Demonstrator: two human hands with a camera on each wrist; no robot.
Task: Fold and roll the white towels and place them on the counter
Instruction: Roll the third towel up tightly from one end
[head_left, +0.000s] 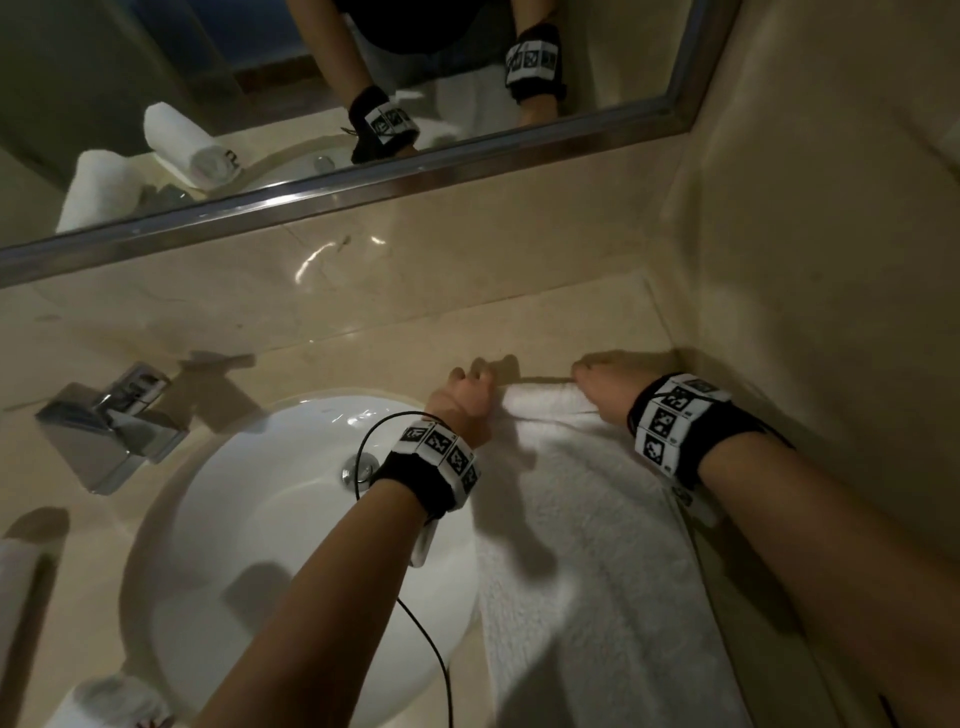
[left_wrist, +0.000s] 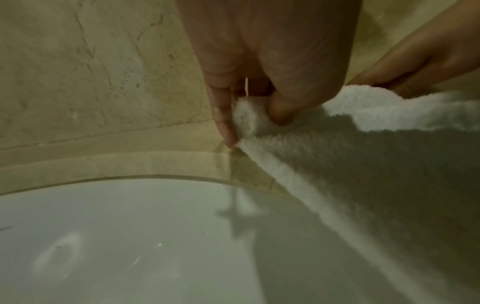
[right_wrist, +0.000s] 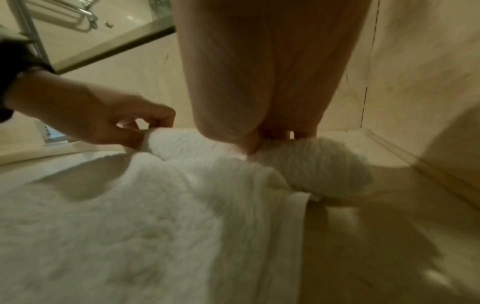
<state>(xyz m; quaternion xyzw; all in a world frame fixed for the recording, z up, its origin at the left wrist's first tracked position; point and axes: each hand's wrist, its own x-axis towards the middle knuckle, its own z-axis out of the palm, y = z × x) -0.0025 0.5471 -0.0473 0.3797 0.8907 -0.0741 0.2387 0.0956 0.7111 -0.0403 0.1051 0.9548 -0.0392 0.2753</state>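
Head view has the towel laid flat on the counter right of the sink, its far edge curled into the start of a roll, with the left hand and right hand each pinching one end of it. I'd say keep both ends turning together and snug so the roll stays straight and doesn't cone out. No readable writing anywhere; a rolled towel in the mirror has a dark mark, too blurry to read.

A bathroom is shown. A round white ceramic basin is set into a beige marble counter. A chrome tap and metal-framed wall mirror are seen.
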